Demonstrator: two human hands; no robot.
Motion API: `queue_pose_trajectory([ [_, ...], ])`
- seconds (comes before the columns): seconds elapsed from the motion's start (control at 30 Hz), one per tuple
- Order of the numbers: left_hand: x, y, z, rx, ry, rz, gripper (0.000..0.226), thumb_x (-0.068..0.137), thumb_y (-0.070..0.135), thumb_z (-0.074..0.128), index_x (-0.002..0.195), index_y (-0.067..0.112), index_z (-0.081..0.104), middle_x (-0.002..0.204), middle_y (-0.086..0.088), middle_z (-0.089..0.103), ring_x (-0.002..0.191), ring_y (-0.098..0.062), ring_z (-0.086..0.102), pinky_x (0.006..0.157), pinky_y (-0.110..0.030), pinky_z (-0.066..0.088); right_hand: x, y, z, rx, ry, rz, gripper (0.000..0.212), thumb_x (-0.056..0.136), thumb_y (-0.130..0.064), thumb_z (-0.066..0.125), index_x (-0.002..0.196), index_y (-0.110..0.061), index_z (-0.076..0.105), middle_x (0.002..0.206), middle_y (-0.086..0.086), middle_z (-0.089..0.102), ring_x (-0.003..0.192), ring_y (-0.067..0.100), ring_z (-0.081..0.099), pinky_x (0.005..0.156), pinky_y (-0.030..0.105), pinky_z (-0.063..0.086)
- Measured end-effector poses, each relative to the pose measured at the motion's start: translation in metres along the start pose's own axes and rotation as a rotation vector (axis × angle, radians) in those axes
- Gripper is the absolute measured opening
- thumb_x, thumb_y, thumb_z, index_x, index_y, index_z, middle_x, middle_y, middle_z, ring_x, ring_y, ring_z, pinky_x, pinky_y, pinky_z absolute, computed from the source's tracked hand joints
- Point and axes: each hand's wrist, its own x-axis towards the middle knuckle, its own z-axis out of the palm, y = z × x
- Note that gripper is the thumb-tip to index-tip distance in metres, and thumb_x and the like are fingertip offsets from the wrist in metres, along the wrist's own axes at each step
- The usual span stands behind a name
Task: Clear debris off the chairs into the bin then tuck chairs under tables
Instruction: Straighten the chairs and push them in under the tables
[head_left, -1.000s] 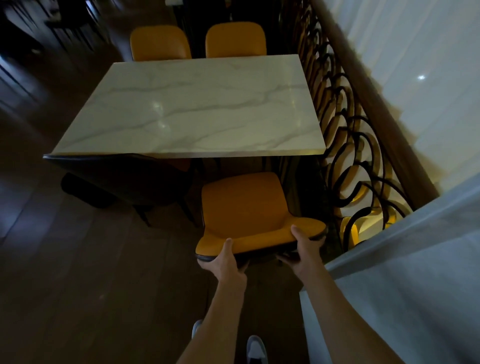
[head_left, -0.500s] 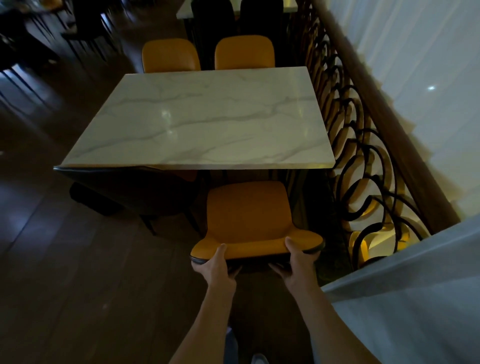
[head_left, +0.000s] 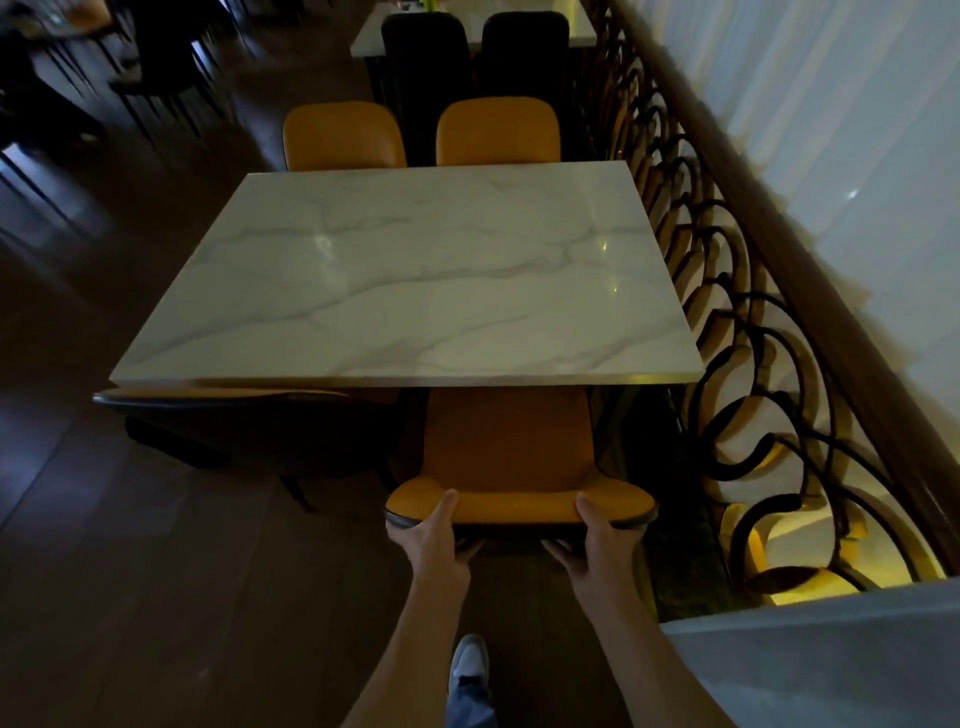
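An orange chair (head_left: 506, 452) stands at the near side of the white marble table (head_left: 415, 280), its seat hidden under the tabletop and its backrest just out from the near edge. My left hand (head_left: 434, 540) grips the top of the backrest at its left end, thumb on the front. My right hand (head_left: 597, 543) grips the same top edge at its right end. A second chair (head_left: 234, 410), dark-backed with an orange front, sits tucked in to the left.
Two more orange chairs (head_left: 343, 135) stand at the table's far side, with black chairs (head_left: 426, 57) behind them. A dark scrolled iron railing (head_left: 737, 332) with a wooden handrail runs close along the right. Dark wood floor (head_left: 130, 571) lies to the left.
Both hands have pushed the orange chair forward, so its seat has slid under the tabletop. I have stepped closer to the table.
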Motion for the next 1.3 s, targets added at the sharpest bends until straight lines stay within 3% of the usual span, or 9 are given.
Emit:
queue_pose_trajectory([
  [0.13, 0.023, 0.018, 0.02, 0.016, -0.019, -0.009, 0.113, 0.075, 0.005, 0.08, 0.151, 0.047, 0.007, 0.144, -0.014, 0.037, 0.124, -0.042, 0.045, 0.092, -0.066, 0.048, 0.02, -0.004, 0.023, -0.007, -0.02, -0.026, 0.079, 0.088, -0.009, 0.07, 0.141, -0.049, 0.026, 0.136, 0.01, 0.047, 0.114, 0.038, 0.054, 0.08, 0.057, 0.055],
  [0.37, 0.056, 0.039, 0.062, 0.031, -0.021, -0.018, 0.111, 0.075, 0.006, 0.081, 0.15, 0.045, 0.009, 0.142, -0.013, 0.039, 0.115, -0.038, 0.047, 0.09, -0.063, 0.05, 0.062, -0.022, 0.059, -0.012, 0.006, -0.039, 0.086, 0.087, -0.009, 0.071, 0.144, -0.05, 0.021, 0.127, 0.008, 0.05, 0.11, 0.039, 0.054, 0.082, 0.062, 0.055],
  [0.5, 0.071, 0.05, 0.08, 0.04, -0.025, -0.048, 0.112, 0.074, 0.007, 0.082, 0.15, 0.044, 0.008, 0.142, -0.013, 0.039, 0.123, -0.041, 0.046, 0.088, -0.061, 0.051, 0.079, -0.032, 0.076, -0.003, 0.006, -0.034, 0.085, 0.089, -0.01, 0.07, 0.145, -0.048, 0.019, 0.116, 0.006, 0.051, 0.105, 0.038, 0.056, 0.088, 0.065, 0.052],
  [0.63, 0.084, 0.06, 0.095, 0.04, -0.06, -0.078, 0.115, 0.073, 0.007, 0.083, 0.149, 0.047, 0.007, 0.145, -0.014, 0.034, 0.129, -0.044, 0.04, 0.089, -0.065, 0.05, 0.096, -0.04, 0.089, -0.013, 0.008, -0.035, 0.082, 0.089, -0.011, 0.07, 0.145, -0.046, 0.02, 0.122, 0.011, 0.053, 0.102, 0.037, 0.06, 0.085, 0.063, 0.054],
  [0.97, 0.096, 0.066, 0.11, 0.049, -0.104, -0.079, 0.115, 0.071, 0.011, 0.085, 0.147, 0.047, 0.006, 0.131, -0.012, 0.041, 0.119, -0.038, 0.047, 0.094, -0.065, 0.048, 0.119, -0.045, 0.1, -0.027, 0.005, -0.016, 0.076, 0.087, -0.017, 0.073, 0.14, -0.043, 0.026, 0.132, 0.013, 0.05, 0.115, 0.041, 0.056, 0.08, 0.06, 0.057],
  [1.2, 0.093, 0.07, 0.103, 0.081, -0.12, -0.087, 0.116, 0.07, 0.015, 0.085, 0.148, 0.046, 0.005, 0.143, -0.016, 0.037, 0.129, -0.044, 0.042, 0.094, -0.065, 0.048, 0.114, -0.047, 0.099, -0.055, 0.003, 0.042, 0.076, 0.082, -0.023, 0.078, 0.14, -0.041, 0.032, 0.134, 0.014, 0.048, 0.112, 0.042, 0.055, 0.074, 0.057, 0.059],
  [1.3, 0.092, 0.071, 0.103, 0.102, -0.122, -0.095, 0.119, 0.067, 0.02, 0.087, 0.147, 0.048, 0.004, 0.144, -0.016, 0.036, 0.129, -0.045, 0.042, 0.091, -0.065, 0.05, 0.114, -0.049, 0.1, -0.064, 0.026, 0.027, 0.075, 0.085, -0.02, 0.075, 0.139, -0.041, 0.027, 0.13, 0.014, 0.047, 0.108, 0.041, 0.055, 0.08, 0.06, 0.056],
])
